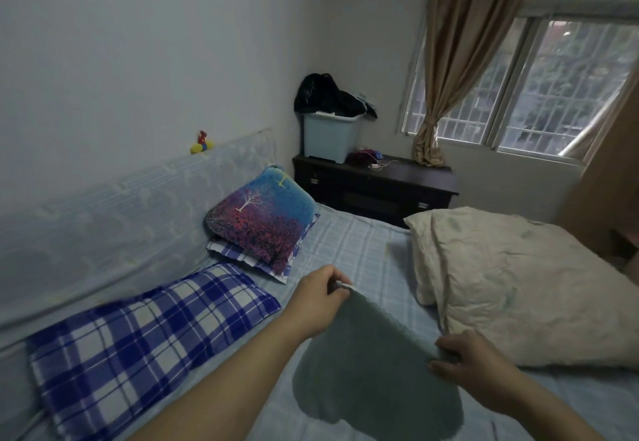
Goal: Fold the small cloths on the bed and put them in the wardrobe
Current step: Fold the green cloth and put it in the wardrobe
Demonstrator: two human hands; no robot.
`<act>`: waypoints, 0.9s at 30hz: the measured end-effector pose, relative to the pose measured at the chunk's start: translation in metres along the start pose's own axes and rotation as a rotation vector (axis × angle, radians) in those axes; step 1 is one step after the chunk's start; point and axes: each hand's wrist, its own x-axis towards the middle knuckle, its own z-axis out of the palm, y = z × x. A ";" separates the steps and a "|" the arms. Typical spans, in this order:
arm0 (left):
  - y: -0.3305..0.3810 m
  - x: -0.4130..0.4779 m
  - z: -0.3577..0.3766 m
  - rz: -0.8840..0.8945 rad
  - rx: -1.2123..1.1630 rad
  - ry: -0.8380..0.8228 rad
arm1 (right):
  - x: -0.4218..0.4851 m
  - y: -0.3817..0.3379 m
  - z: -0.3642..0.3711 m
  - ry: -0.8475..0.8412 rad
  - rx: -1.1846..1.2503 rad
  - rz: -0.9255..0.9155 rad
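The cloth (pixel 373 364) hangs above the bed (pixel 352 243), pillows (pixel 145 330) left of it, quilt (pixel 518 288) right.

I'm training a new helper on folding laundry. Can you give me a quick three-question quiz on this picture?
1. Multiple choice: what holds the grey cloth? A) one hand only B) both hands C) neither hand
2. True or false: the cloth lies folded flat on the bed.
3. Fill in: the blue bin stands on a dark ____.

Key:
1. B: the left hand and right hand each hold a top corner.
2. False: it is held up, unfolded.
3. cabinet
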 end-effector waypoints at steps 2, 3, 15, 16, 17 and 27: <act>-0.003 0.008 -0.005 -0.013 -0.007 0.012 | 0.003 0.008 -0.004 0.023 0.007 0.021; -0.004 0.011 -0.007 -0.021 -0.010 0.012 | 0.006 0.011 -0.006 0.041 0.001 0.028; -0.013 0.061 -0.010 -0.095 -0.072 0.047 | 0.073 0.021 -0.045 0.409 -0.090 0.092; -0.013 0.064 -0.010 -0.097 -0.077 0.059 | 0.078 0.020 -0.048 0.421 -0.098 0.090; -0.015 0.067 -0.009 -0.102 -0.079 0.070 | 0.082 0.022 -0.050 0.423 -0.091 0.089; -0.031 0.089 -0.002 -0.154 -0.081 0.099 | 0.112 0.034 -0.052 0.372 -0.117 0.115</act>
